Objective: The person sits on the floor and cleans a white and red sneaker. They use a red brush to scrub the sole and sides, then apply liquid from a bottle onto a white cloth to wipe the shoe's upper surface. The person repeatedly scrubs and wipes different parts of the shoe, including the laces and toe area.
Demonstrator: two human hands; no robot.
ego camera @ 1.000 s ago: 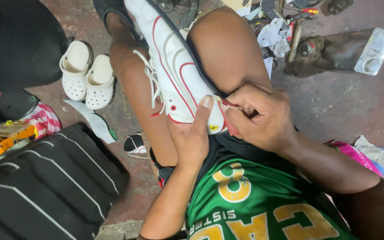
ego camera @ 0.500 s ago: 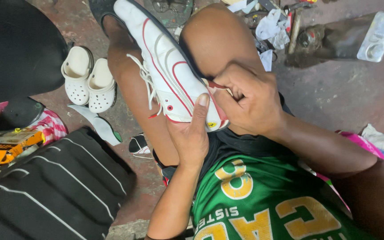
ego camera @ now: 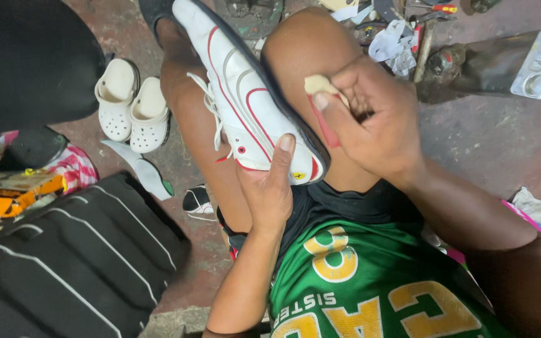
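A white sneaker (ego camera: 239, 106) with red trim and a dark sole lies between my bare knees, heel toward me. My left hand (ego camera: 270, 188) grips its heel from below, thumb pressed up against the back. My right hand (ego camera: 370, 119) is raised over my right knee, pinching a small beige lump (ego camera: 318, 84) between thumb and fingers, with a thin red strip (ego camera: 324, 125) hanging from it toward the shoe's sole edge. I wear a green jersey with yellow lettering.
A pair of white clogs (ego camera: 131, 107) stands on the concrete floor at left. A black ribbed bag (ego camera: 70, 256) fills the lower left. Loose insoles (ego camera: 148, 175) lie beside it. Tools, scraps and a clear plastic packet (ego camera: 540, 62) clutter the upper right.
My right hand has lifted away from the shoe's heel and moved up and right, pulling the red strip out with the beige lump. My left hand stays on the heel.
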